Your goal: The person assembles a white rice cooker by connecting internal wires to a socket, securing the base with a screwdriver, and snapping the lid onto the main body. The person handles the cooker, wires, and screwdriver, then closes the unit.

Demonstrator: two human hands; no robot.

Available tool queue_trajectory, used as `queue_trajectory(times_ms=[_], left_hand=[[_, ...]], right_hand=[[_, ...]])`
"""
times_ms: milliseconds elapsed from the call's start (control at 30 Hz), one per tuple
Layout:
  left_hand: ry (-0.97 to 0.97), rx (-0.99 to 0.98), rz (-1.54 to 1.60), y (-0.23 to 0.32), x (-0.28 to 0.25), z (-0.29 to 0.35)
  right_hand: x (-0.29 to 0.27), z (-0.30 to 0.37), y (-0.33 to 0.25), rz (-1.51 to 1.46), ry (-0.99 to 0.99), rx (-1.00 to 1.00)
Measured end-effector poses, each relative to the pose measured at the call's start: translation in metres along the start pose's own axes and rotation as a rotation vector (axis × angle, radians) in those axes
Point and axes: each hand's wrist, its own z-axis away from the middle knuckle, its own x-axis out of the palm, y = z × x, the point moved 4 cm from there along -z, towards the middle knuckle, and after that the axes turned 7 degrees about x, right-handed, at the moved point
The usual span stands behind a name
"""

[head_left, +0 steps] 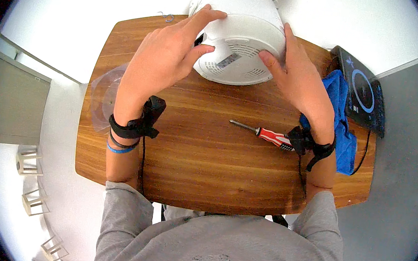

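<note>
A white rounded appliance (246, 33), much like a rice cooker, lies on its side at the far edge of the table. Its vented underside, with a small grey label, faces me. My left hand (169, 51) grips its left side, with the index finger over the body and the thumb at the base rim. On the other side my right hand (297, 78) holds it, thumb on the underside and fingers along the wall, partly hidden. Nearer to me lies a screwdriver (271, 136) with a red, white and black handle, its tip pointing left, close to my right wrist.
A blue cloth (346, 143) lies at the table's right side, beside a black induction cooktop (359, 89) with a cord. Clear plastic (102, 100) rests at the left edge of the wooden table (201, 155). A small bluish wire (167, 17) is at the back left.
</note>
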Motion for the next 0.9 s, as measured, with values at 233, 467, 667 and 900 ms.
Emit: queue_trajectory(times_ms=[233,467,667,900], left_hand=[[0.083,0.069,-0.068,0.01,0.005,-0.002],[0.115,-0.155,0.13,-0.006,0.014,-0.004],[0.048,-0.146,0.452,-0.03,0.04,0.003],[0.083,-0.138,0.268,-0.025,0.047,0.002]], right_hand=[[-0.008,-0.004,-0.019,-0.042,0.143,-0.348],[-0.012,-0.009,-0.006,-0.067,0.076,-0.251],[-0.012,-0.008,-0.01,-0.078,0.085,-0.274],[-0.007,-0.006,-0.01,-0.037,0.12,-0.27]])
